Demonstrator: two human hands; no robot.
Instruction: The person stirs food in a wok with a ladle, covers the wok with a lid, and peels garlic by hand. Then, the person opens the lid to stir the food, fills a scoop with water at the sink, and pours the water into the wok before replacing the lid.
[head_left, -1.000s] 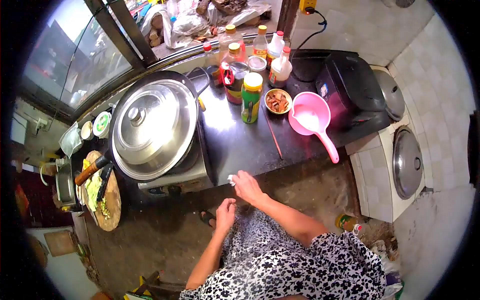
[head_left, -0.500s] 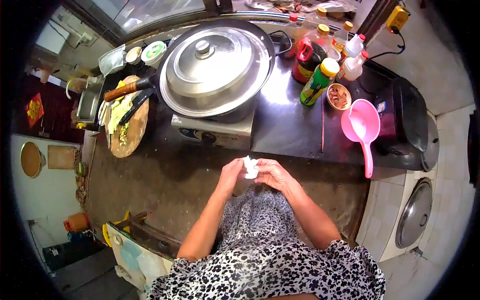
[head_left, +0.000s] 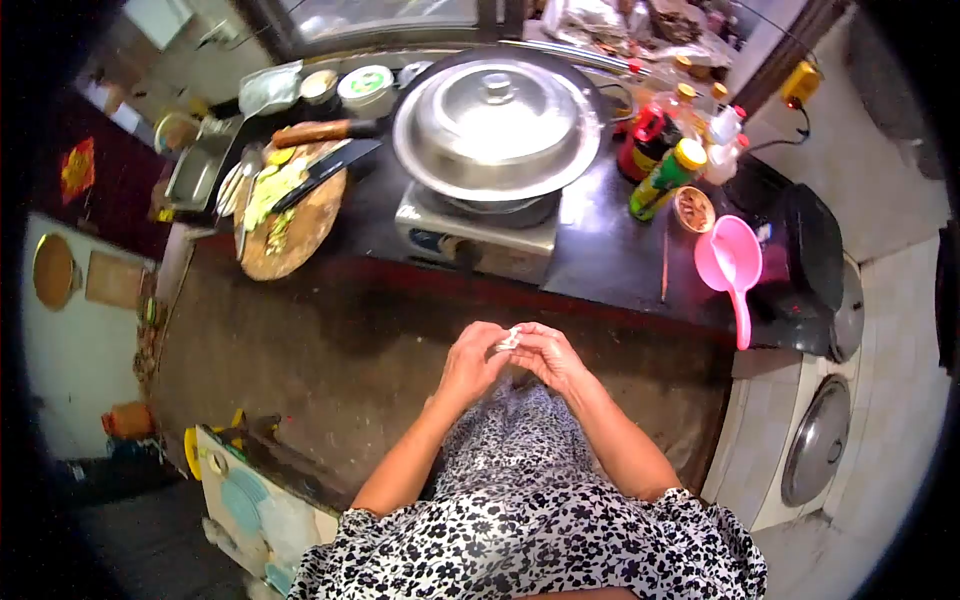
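Note:
In front of my body, my left hand [head_left: 472,362] and my right hand [head_left: 553,358] meet with fingers pinched around a small crumpled white tissue [head_left: 511,339]. Only a bit of the tissue shows between the fingertips. Beyond my hands, on the black counter, a portable stove [head_left: 478,243] carries a wok with a long wooden handle [head_left: 312,133]. A domed metal lid [head_left: 490,135] covers the wok. Left of it, a round cutting board [head_left: 300,245] holds a dark-bladed knife [head_left: 325,175] and chopped pale green vegetable [head_left: 270,190].
Right of the stove stand several bottles, among them a green one with a yellow cap [head_left: 668,180]. Near them are a small bowl of brown pieces [head_left: 693,210], a pink ladle [head_left: 728,255] and a black appliance [head_left: 805,250]. A white cabinet [head_left: 250,500] stands at lower left.
The view has shifted, so the counter items sit further right. The tissue looks smaller and more tucked between my fingers; both hands still hold it together.

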